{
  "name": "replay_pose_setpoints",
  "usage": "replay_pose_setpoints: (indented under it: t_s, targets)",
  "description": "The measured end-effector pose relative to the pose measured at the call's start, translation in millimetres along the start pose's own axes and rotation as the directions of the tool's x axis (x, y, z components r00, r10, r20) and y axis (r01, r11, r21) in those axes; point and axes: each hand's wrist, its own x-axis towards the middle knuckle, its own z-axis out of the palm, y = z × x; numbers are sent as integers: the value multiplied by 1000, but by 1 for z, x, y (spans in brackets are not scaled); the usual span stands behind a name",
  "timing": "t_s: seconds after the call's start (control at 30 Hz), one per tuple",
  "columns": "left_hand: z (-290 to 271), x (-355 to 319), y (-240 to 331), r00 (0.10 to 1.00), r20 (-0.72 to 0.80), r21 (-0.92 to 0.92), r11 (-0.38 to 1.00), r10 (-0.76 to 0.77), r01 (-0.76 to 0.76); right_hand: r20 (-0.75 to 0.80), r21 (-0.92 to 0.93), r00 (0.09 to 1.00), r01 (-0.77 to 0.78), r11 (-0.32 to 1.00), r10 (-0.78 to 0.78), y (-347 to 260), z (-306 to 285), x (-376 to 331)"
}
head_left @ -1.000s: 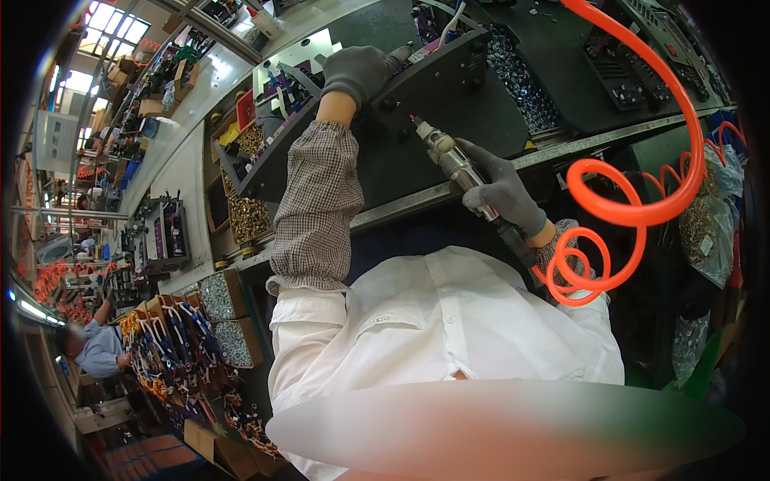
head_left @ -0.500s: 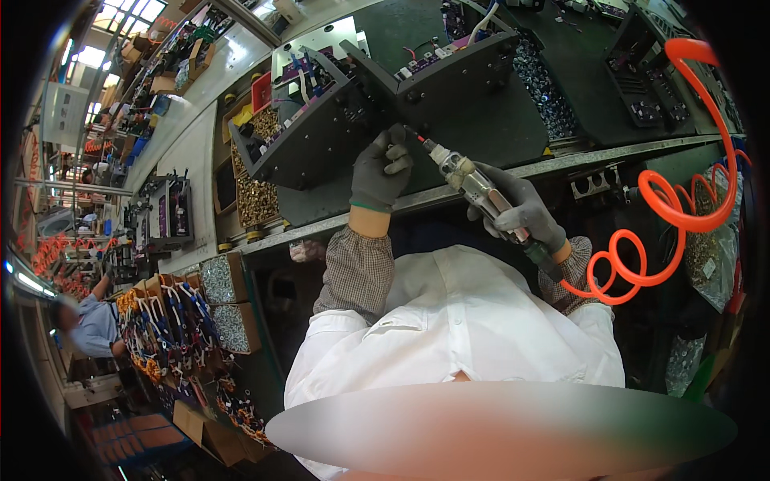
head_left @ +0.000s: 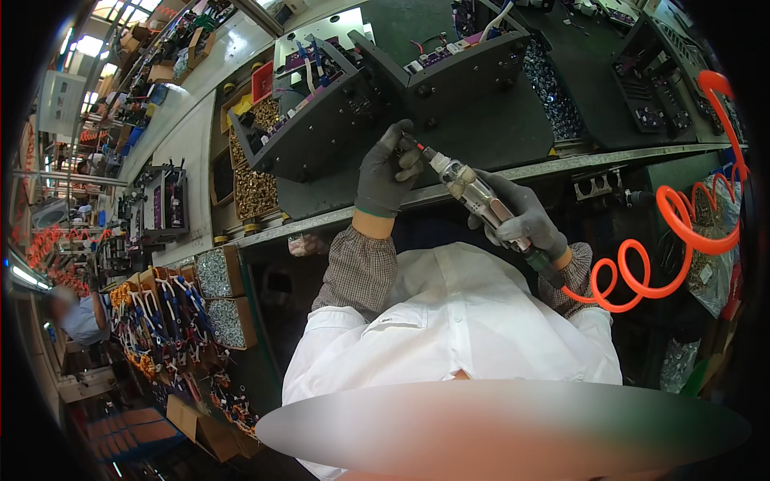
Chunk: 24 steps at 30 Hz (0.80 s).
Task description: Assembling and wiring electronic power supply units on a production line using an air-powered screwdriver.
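Observation:
My right hand (head_left: pixel 531 223), in a grey glove, is wrapped round an air screwdriver (head_left: pixel 479 196) that points up and to the left. An orange coiled hose (head_left: pixel 674 232) trails from its rear end. My left hand (head_left: pixel 388 170), also gloved, is closed with its fingertips at the screwdriver's bit; whatever they pinch is too small to make out. Just beyond the fingers stand two black metal housings, a left one (head_left: pixel 309 128) and a right one (head_left: pixel 457 76), tilted toward each other and carrying circuit boards and cables.
Left of the housings are boxes of brass-coloured fasteners (head_left: pixel 255 192) and a red bin (head_left: pixel 262 82). Dark screws (head_left: pixel 549 92) fill a tray at the right. Another housing (head_left: pixel 654 84) stands farther right. A metal edge (head_left: pixel 449 192) borders the bench. A co-worker (head_left: pixel 80 317) is at far left.
The screwdriver's bit and my left fingertips have come closer together. The view has shifted slightly, and the orange hose has swung a little lower. Both housings stay in place.

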Motion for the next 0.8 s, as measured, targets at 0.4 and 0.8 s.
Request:
replay_pose_setpoints:
  t_s: [0.4, 0.8]
  targets:
    - [27, 0, -9, 984, -165, 634, 772, 65, 55, -69, -179, 996, 36, 983, -49, 6, -17, -8]
    - [-51, 0, -28, 941, 194, -125, 945, -277, 303, -240, -197, 952, 143, 970, -189, 38, -47, 28]
